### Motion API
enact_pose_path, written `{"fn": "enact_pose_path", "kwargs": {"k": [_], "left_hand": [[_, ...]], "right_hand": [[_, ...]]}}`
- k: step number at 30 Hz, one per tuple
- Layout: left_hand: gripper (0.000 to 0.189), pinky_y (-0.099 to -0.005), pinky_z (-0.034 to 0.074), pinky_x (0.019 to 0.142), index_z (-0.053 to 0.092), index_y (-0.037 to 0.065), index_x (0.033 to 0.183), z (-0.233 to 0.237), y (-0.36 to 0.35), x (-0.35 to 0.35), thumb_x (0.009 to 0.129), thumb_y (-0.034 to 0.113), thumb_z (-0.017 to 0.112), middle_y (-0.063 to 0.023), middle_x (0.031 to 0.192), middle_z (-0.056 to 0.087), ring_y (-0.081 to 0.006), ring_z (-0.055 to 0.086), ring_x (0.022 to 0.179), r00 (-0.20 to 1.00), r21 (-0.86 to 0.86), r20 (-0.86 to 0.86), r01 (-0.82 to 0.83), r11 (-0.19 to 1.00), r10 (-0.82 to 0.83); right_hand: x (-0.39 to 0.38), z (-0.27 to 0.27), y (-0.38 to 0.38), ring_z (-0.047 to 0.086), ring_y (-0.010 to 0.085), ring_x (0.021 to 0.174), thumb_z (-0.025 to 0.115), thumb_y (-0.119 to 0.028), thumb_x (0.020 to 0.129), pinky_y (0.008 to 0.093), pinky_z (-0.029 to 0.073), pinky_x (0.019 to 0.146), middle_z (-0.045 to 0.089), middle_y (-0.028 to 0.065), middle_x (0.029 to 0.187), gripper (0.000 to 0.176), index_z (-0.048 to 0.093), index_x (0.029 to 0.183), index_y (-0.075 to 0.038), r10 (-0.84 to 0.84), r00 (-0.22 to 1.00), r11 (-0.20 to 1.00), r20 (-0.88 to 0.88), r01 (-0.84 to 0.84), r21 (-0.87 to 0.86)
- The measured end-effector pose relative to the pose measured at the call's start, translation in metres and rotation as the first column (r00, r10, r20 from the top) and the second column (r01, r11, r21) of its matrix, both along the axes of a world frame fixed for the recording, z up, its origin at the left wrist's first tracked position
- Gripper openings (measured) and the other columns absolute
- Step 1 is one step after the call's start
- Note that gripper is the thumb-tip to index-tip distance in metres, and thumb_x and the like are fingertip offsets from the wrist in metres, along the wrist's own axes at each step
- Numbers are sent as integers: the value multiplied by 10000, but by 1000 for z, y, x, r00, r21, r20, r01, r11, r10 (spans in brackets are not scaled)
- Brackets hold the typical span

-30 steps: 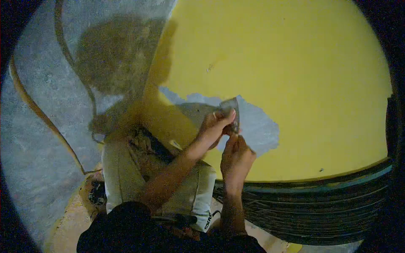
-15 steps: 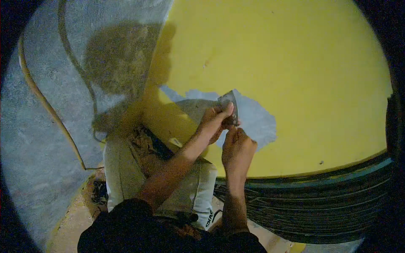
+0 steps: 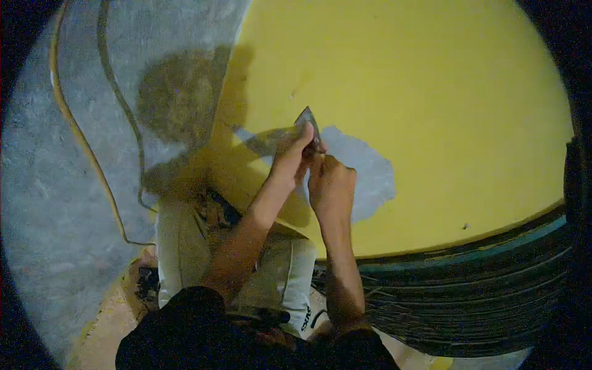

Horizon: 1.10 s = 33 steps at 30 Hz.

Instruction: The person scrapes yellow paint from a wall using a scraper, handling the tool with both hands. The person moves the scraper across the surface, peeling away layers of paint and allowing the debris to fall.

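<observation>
My left hand point(image 3: 293, 149) is closed around a dark, flat, wedge-shaped piece point(image 3: 308, 117) that looks like a scraper blade, thumb laid on its face. Its pointed corner sticks up past the thumb. Just below, my right hand point(image 3: 333, 179) is a fist against the lower end of the piece, fingertips together; what lies inside the fist is hidden. Both hands are above an irregular grey patch point(image 3: 370, 176) on a broad yellow surface point(image 3: 456, 111).
The yellow surface has a curved near edge above a dark ribbed side point(image 3: 468, 296). Small specks mark the yellow. On the left, an orange-brown cable point(image 3: 83, 139) runs across the grey floor point(image 3: 49, 246), and my shadow falls there. My legs point(image 3: 179, 253) are close to the edge.
Both hands have shifted up and left together with the dark piece, which has turned so a pointed corner shows at the top. The view has moved slightly.
</observation>
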<state>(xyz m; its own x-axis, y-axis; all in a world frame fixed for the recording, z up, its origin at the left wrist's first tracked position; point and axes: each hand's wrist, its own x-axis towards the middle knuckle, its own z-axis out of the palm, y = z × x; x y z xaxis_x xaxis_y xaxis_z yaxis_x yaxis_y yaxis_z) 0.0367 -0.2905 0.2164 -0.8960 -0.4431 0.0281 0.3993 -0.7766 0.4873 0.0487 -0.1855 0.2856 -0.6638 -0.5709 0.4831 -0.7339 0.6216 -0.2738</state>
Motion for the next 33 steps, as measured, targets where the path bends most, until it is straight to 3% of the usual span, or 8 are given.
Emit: {"fn": "enact_pose_path", "kwargs": {"k": [6,11,20,23,26,29,30,33], "left_hand": [[373,-252,509,615,659,43,824,-8,5,5,890,409,685,-79,752,682,-149,648,666,992,-22,78,104,994,-102],[397,-285,510,624,650,41,811,13,33,10,872,430,700,-86,734,677,-180,661,664,987,-100,112,125,987,-114],[333,-266,498,593,639,87,838,3,33,0,902,412,667,-45,723,661,-174,663,667,970,25,72,233,972,-234],[318,-265,487,567,640,93,869,-2,39,-3,901,408,670,-24,738,648,-153,639,632,987,95,-44,158,983,-155],[298,-260,472,544,642,99,887,-1,-14,-16,900,395,676,-12,761,646,-133,603,590,998,153,31,48,987,-54],[287,-256,463,541,646,99,883,-5,-34,-10,901,384,677,-12,752,651,-121,581,579,999,49,4,-44,998,44],[294,-244,468,563,647,97,881,-8,-34,0,901,389,677,-18,740,654,-115,597,616,998,-45,69,-6,999,9],[307,-245,473,568,648,85,867,-13,-11,7,903,389,675,-31,731,656,-119,610,634,984,-6,170,61,998,-59]], "right_hand": [[14,5,12,587,452,605,565,-148,929,471,472,576,575,273,647,286,595,718,42,71,997,997,36,-69,-44],[25,16,33,565,437,553,580,-130,919,448,434,502,563,242,608,259,579,720,36,-77,996,992,38,80,-96],[17,14,33,580,430,553,580,-126,916,453,442,514,576,258,636,285,572,685,40,-73,997,997,17,73,-13],[17,21,28,588,433,570,577,-133,919,454,455,530,580,270,653,280,591,711,54,-3,1000,1000,-15,3,-19],[-20,13,-12,599,442,598,571,-142,925,460,475,555,588,285,674,288,602,728,67,153,988,985,25,-151,-79],[0,28,-28,596,447,604,562,-147,931,458,477,551,579,285,655,292,599,728,59,155,987,988,52,-155,7],[6,25,-27,596,447,604,562,-147,931,458,477,551,579,285,655,292,599,728,59,169,984,986,54,-169,-4],[20,10,-6,590,449,596,566,-148,931,458,470,531,573,271,631,283,589,727,48,135,990,990,50,-132,-50]]}}
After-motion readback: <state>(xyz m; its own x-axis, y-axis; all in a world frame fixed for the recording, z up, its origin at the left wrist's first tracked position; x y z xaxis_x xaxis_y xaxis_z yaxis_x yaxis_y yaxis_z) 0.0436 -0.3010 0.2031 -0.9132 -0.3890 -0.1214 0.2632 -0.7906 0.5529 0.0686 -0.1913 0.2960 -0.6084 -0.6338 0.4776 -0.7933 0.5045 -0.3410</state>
